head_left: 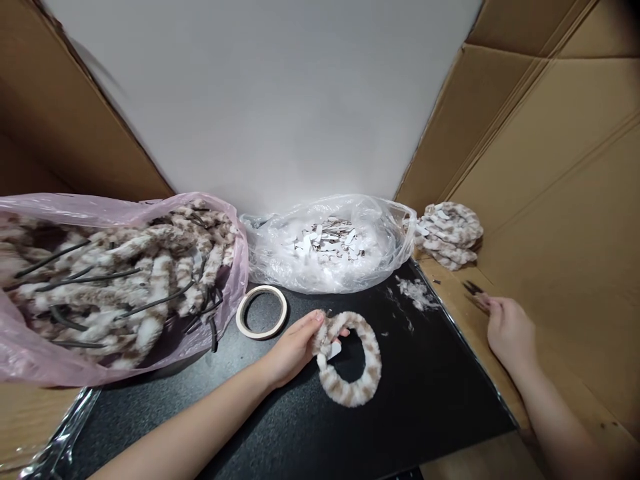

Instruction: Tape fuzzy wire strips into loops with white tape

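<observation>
My left hand point(295, 347) pinches a fluffy white-and-brown plush headband point(373, 360) at its upper left, where a white tag hangs inside the loop. The loop is held over the black tabletop. On the right, beyond the table edge, my right hand point(510, 333) is closed on thread snips point(473, 290) with two dark, parted points; their handle is mostly hidden in the fingers. A roll of cream tape point(284, 313) lies just left of the headband. A pink plastic bag point(240, 267) on the left holds many more plush strips, with dark elastic cords showing among them.
At the back, a clear plastic bag point(270, 260) holds a pile of white tags point(330, 240). Several stacked plush headbands point(450, 233) lie by the right cardboard wall point(560, 187). Loose white fluff point(417, 293) is on the black tabletop point(415, 407). Cardboard also stands at the left.
</observation>
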A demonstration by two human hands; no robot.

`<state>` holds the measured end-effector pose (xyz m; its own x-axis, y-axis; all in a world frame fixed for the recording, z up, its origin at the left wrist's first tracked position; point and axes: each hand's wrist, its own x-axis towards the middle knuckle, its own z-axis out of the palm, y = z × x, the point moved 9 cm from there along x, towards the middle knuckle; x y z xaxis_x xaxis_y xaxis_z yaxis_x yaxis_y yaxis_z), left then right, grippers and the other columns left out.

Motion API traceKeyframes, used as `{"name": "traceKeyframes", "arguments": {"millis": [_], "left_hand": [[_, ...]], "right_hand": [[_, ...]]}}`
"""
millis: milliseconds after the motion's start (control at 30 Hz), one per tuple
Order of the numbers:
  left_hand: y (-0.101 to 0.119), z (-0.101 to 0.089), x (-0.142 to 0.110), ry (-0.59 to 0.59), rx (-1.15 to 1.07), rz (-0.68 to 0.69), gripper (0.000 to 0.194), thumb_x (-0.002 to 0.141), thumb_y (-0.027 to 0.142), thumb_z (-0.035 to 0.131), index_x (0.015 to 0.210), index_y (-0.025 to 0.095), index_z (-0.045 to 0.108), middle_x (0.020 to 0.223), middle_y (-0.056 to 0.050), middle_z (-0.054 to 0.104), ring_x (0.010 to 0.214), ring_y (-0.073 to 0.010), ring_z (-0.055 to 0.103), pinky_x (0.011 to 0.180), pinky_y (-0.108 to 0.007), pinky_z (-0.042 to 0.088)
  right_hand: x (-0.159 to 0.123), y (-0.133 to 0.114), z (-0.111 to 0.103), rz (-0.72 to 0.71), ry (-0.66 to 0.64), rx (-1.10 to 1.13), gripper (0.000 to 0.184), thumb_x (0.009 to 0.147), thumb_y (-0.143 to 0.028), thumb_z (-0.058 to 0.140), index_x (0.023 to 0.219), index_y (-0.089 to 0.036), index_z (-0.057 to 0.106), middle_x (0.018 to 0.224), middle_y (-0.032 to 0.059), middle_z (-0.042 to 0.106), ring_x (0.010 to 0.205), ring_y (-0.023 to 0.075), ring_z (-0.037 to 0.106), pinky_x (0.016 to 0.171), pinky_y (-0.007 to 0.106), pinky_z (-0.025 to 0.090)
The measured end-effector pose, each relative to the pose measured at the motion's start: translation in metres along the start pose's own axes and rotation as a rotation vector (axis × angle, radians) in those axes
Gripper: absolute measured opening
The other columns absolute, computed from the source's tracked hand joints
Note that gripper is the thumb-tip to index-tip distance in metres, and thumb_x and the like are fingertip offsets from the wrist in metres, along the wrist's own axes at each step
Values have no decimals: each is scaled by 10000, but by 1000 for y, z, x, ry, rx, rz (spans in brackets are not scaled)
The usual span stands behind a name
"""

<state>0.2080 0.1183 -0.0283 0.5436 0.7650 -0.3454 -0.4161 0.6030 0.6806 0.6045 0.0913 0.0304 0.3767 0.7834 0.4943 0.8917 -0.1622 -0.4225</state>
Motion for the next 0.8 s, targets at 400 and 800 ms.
{"name": "traceKeyframes", "arguments": {"millis": [400, 800], "left_hand": [[0, 3, -3, -78, 22, 30, 218, 864, 342, 643, 800, 152, 555, 822, -62, 701, 768, -132, 647, 727, -219, 490], [-3, 3, -2, -90, -6, -19, 268, 824, 386, 682, 807, 145, 565, 825, -80, 700, 771, -157, 641, 725, -246, 470]], "right_hand": [[-67, -231, 82, 19, -847, 755, 394, 669, -275, 777, 1028, -160, 660, 555, -70, 481, 496, 89, 423, 494, 213, 366], [-60, -237, 96, -299, -676, 593, 104, 791, -129, 563, 806, -173, 656, 646, 1, 635, 558, 132, 559, 534, 221, 410]]}}
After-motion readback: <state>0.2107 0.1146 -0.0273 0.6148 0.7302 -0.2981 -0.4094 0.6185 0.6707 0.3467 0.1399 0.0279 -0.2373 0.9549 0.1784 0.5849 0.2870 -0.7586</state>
